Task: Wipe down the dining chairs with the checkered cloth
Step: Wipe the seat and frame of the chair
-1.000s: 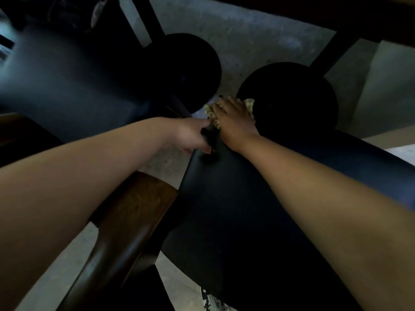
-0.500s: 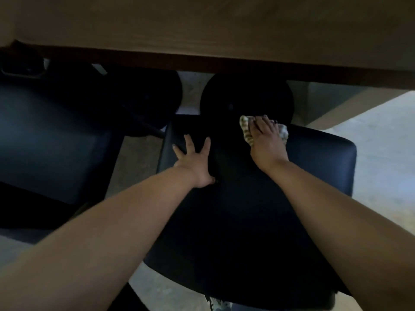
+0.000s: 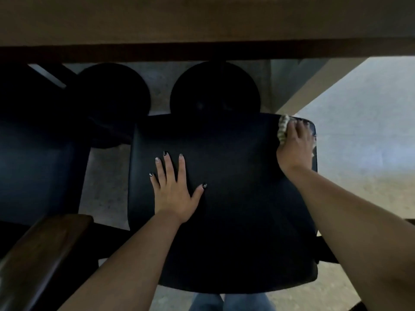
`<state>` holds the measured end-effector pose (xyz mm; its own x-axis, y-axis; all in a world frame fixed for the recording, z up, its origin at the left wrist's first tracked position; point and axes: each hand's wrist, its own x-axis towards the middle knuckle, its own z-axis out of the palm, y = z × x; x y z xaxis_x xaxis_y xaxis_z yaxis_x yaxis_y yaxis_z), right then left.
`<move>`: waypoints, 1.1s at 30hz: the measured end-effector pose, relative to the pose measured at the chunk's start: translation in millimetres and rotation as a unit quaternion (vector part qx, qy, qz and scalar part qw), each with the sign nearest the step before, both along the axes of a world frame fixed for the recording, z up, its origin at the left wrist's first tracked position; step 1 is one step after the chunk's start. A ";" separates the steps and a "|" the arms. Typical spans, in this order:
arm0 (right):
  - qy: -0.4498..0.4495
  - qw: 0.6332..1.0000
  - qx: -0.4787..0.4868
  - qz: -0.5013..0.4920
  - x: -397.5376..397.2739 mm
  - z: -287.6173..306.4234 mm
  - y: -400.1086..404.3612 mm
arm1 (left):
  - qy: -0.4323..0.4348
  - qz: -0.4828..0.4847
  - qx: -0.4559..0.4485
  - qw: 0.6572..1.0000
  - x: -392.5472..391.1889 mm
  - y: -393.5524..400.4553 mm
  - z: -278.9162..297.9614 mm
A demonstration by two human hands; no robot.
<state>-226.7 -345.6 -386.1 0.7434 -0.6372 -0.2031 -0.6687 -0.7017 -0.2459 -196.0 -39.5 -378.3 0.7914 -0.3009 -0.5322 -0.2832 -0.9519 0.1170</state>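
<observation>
A dining chair with a black padded seat fills the middle of the head view. My left hand lies flat on the seat's left half, fingers spread and straight. At the seat's far right corner my right hand presses the checkered cloth onto the cushion. The cloth is bunched under the palm and fingers, and only its left edge and a strip at the right show.
A wooden table edge runs across the top, just beyond the seat. Two round black table bases stand on the concrete floor. A second black chair seat is at the left, with a brown wooden chair back at lower left.
My right hand slid the cloth from the seat's far left corner across to the far right corner. My left hand left the seat's edge and now rests flat on the cushion.
</observation>
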 end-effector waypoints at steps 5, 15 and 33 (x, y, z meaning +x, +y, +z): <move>-0.050 0.990 0.015 -0.132 -7.2 -1.4 -7.3 | 0.001 -0.033 -0.011 0.999 -6.3 15.1 -12.5; -0.023 0.997 -0.045 -0.053 30.6 -9.8 46.3 | 0.058 -0.032 -0.001 0.998 -0.3 10.7 -16.2; -0.031 0.995 0.072 0.053 50.1 23.2 154.8 | 0.127 0.176 0.023 0.976 -2.0 29.1 4.6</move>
